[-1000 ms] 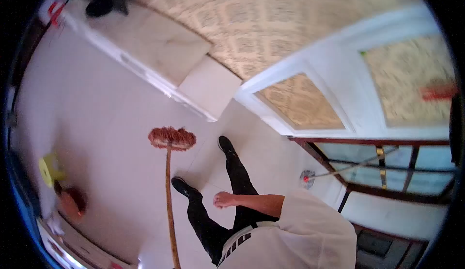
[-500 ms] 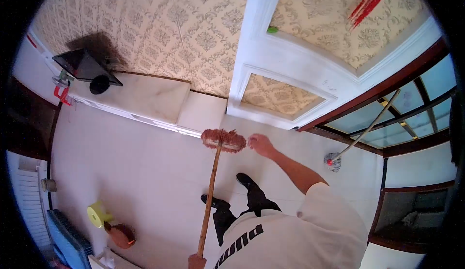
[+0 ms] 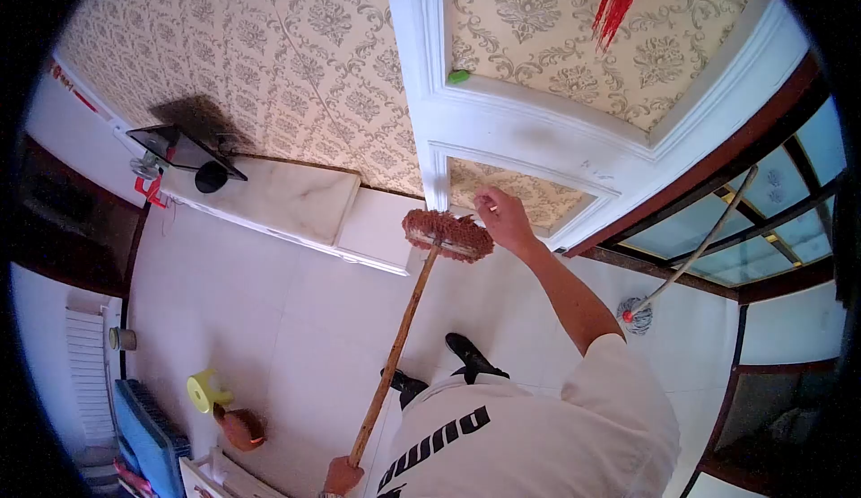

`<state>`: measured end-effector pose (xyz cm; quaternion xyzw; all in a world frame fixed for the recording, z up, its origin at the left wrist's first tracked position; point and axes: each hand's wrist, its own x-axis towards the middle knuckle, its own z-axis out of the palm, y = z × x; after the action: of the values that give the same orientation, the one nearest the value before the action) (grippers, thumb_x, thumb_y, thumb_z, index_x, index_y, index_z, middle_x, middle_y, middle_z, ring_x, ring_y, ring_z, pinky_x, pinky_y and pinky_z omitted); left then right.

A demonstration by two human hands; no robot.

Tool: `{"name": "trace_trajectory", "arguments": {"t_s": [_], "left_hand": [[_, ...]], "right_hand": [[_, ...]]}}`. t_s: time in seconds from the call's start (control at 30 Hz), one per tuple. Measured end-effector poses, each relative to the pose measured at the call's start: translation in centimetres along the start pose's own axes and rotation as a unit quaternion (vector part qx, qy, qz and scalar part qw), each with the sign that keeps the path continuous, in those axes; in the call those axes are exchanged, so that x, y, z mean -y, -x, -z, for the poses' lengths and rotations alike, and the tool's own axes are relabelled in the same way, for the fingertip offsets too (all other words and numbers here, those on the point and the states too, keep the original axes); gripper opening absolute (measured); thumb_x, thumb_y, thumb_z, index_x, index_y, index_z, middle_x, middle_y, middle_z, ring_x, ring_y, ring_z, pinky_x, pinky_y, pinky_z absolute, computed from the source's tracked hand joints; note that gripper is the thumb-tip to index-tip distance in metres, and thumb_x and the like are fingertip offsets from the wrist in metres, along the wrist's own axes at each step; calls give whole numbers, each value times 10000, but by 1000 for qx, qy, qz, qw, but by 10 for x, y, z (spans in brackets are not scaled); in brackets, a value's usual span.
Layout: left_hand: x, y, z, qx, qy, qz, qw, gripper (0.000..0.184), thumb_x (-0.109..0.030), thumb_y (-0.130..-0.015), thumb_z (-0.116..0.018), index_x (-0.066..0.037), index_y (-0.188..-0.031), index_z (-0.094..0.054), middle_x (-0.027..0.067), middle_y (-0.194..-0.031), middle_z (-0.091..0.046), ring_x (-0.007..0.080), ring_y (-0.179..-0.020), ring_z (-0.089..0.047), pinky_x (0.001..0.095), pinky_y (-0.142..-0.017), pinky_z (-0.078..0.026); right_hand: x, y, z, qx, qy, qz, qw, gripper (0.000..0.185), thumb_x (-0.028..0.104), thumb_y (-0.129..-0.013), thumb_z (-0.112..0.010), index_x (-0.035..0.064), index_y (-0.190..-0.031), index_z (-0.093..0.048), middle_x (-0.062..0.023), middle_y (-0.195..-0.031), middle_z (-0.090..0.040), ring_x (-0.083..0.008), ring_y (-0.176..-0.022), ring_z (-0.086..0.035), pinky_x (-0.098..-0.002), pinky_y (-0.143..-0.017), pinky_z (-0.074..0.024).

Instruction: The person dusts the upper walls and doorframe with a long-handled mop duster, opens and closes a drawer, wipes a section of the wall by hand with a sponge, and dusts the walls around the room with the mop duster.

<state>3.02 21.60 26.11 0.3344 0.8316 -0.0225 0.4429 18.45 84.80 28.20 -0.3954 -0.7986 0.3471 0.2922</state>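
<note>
A wooden pole with a fluffy reddish-brown mop head is held up above the floor. My left hand is wrapped round the pole's lower end at the bottom of the view. At the right side of the mop head is my right hand, raised with its fingers curled; whether it grips any strands cannot be made out. Behind that hand stands a white-framed panel with patterned wallpaper.
A low marble-topped cabinet bears a black screen. On the floor are a yellow stool and a brown object. A second mop leans at the glass-paned door.
My right hand has risen from near my body to the mop head's side. The mop head has shifted right in view, and my left hand on the pole has come into sight.
</note>
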Motion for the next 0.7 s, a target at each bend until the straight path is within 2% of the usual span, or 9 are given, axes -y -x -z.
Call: {"name": "trace_trajectory", "arguments": {"t_s": [0.07, 0.17, 0.23, 0.43, 0.53, 0.6, 0.63, 0.67, 0.7], "left_hand": [[-4, 6, -2, 3, 26, 15, 1000, 214, -202, -641, -620, 6, -681, -595, 187, -619, -596, 348, -594, -602, 432, -574, -493], [-22, 12, -4, 8, 60, 35, 998, 231, -210, -635, -629, 9, -699, -598, 207, -645, -599, 365, -622, -601, 428, -594, -492], [-36, 19, -8, -35, 8, -47, 998, 241, -225, -641, -640, 4, -708, -603, 209, -660, -603, 368, -633, -600, 439, -598, -490], [-54, 32, -36, -11, 1, 24, 1000, 216, -215, -669, -594, -5, -719, -608, 209, -670, -601, 379, -653, -596, 449, -626, -493], [-20, 38, -76, -8, -3, -38, 999, 223, -225, -676, -576, -5, -707, -606, 213, -688, -605, 389, -686, -596, 454, -670, -496], [-47, 43, -54, -12, 27, 59, 998, 238, -230, -673, -573, 2, -700, -614, 222, -727, -613, 400, -710, -595, 453, -700, -496], [-20, 45, -88, 7, 3, 18, 1000, 237, -227, -672, -574, 6, -687, -615, 230, -738, -612, 397, -727, -595, 458, -724, -490], [-2, 43, -105, -46, -16, -16, 999, 200, -242, -706, -570, -62, -617, -577, 176, -635, -589, 360, -603, -574, 474, -600, -455], [3, 42, -107, -42, 41, 39, 998, 240, -257, -701, -564, -39, -603, -578, 202, -630, -589, 381, -602, -578, 482, -605, -458]], "right_hand": [[3, -7, 10, 17, 85, 26, 996, 189, 151, -827, -545, 22, -963, -571, -177, -866, -619, -347, -826, -595, -441, -736, -468], [9, -59, 26, -87, 107, 135, 981, 228, 168, -816, -557, 34, -1000, -556, -171, -954, -598, -325, -894, -582, -447, -770, -465], [23, -112, 29, -136, 178, 218, 950, 284, 169, -793, -569, 22, -1034, -534, -180, -988, -582, -322, -907, -573, -439, -781, -471], [14, -246, 14, -48, 385, 204, 899, 280, 43, -785, -463, 50, -1029, -600, -164, -999, -618, -327, -930, -563, -421, -785, -478], [22, -253, 15, -32, 442, 188, 876, 258, 36, -755, -488, 86, -944, -655, -142, -914, -630, -306, -908, -574, -421, -788, -472], [8, -259, 13, -35, 479, 221, 849, 228, 51, -728, -517, 76, -909, -652, -147, -890, -617, -325, -866, -579, -434, -771, -469], [16, -248, 23, -23, 456, 234, 858, 176, 48, -698, -569, 33, -862, -634, -177, -894, -624, -341, -858, -599, -453, -750, -488], [-12, -259, 9, -88, 468, 228, 849, 157, 92, -715, -572, 32, -845, -636, -187, -878, -620, -336, -859, -595, -438, -741, -481], [0, -247, 15, -69, 454, 250, 852, 157, 136, -740, -573, 20, -827, -634, -194, -858, -614, -334, -857, -590, -437, -744, -470]]}}
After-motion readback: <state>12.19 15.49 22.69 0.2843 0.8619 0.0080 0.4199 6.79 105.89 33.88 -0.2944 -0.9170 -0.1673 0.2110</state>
